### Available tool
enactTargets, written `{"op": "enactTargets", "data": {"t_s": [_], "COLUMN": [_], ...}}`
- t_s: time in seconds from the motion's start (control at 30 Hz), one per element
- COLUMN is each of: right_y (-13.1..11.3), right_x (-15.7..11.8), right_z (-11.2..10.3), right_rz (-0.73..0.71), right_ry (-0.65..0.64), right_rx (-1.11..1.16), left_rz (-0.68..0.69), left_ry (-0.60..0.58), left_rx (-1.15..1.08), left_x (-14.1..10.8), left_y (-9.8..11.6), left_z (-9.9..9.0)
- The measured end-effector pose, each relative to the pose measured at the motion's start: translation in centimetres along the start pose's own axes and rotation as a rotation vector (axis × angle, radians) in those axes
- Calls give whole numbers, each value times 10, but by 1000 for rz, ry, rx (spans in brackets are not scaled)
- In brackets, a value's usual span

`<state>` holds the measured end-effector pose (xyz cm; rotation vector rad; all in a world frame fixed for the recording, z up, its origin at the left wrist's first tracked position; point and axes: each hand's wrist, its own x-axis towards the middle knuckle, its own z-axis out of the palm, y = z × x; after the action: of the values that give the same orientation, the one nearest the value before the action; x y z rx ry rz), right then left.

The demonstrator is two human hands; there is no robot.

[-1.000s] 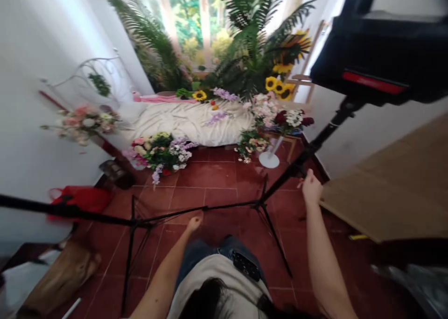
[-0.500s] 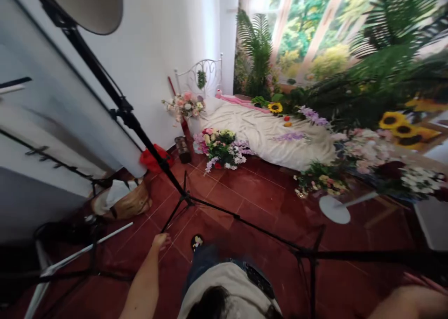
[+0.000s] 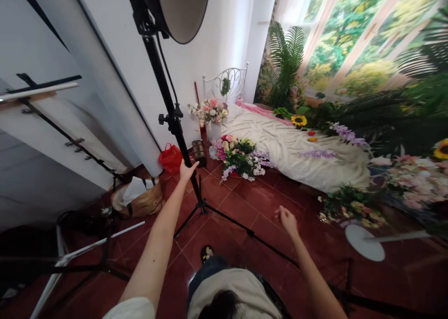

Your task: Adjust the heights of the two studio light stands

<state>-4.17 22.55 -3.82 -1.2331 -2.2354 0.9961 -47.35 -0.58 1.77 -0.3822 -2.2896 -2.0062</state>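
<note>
Around the black pole of a light stand (image 3: 173, 123), low down above its tripod legs, my left hand (image 3: 188, 169) is wrapped. A large round lamp (image 3: 184, 10) sits at the top of this pole. My right hand (image 3: 287, 219) hangs in the air over the red tiled floor, right of the stand, with its fingers curled in and nothing visible in them. One long leg of the tripod (image 3: 250, 232) runs below it along the floor.
A bed with a cream cover (image 3: 280, 146) and flowers stands ahead. Bouquets (image 3: 241, 155) lie beside it. On the left are a basket (image 3: 147, 202), a red bag (image 3: 171, 159) and a white pole (image 3: 105, 239). A round white base (image 3: 365, 242) is at right.
My left hand has moved up and forward and taken hold of the pole. My right hand has come in from the lower right corner. The view has turned left.
</note>
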Motion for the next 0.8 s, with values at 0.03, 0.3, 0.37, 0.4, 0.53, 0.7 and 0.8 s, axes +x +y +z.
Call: {"op": "enactTargets", "data": {"t_s": [0.03, 0.3, 0.37, 0.4, 0.53, 0.7, 0.8], "right_y": [-17, -117, -143, -157, -219, -289, -316], "right_x": [-2, -12, 2, 10, 46, 71, 80], "right_z": [26, 169, 186, 193, 217, 241, 253], "right_rz": [-58, -392, -430, -450, -514, -671, -772], "right_ry": [-127, -653, -639, -626, -609, -521, -433], "right_rx": [24, 2, -18, -23, -40, -169, -307], "left_rz": [-51, -178, -154, -139, -126, -147, -138], "left_ry": [-14, -47, -84, -99, -141, -111, -77], "left_rx": [-25, -41, -39, -39, -65, -69, -60], "left_x": [4, 23, 28, 30, 35, 37, 39], "left_y": [2, -20, -26, -29, -36, -38, -40], "left_z": [4, 2, -1, -3, -7, -8, -8]}}
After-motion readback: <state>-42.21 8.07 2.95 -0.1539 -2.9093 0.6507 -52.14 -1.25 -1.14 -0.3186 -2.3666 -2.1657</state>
